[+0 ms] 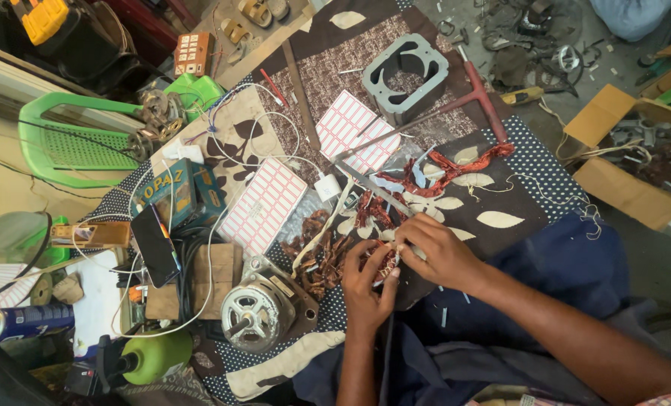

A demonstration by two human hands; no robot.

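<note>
Patterned cloth (pixel 501 192), two hands (pixel 407 267), one coil (pixel 384 259)

A brown patterned cloth (pixel 328 68) with cream leaf shapes is covering the work surface, with a dotted dark cloth (pixel 534 165) lying beside it. A green plastic chair (pixel 65 143) is standing at the left. Bare grey concrete floor (pixel 651 263) is showing at the right, where open cardboard boxes (pixel 628 188) are sitting in even daylight.

Both hands close together, fingers curled: left hand (pixel 365 289) below, right hand (pixel 434 252) above.
</note>
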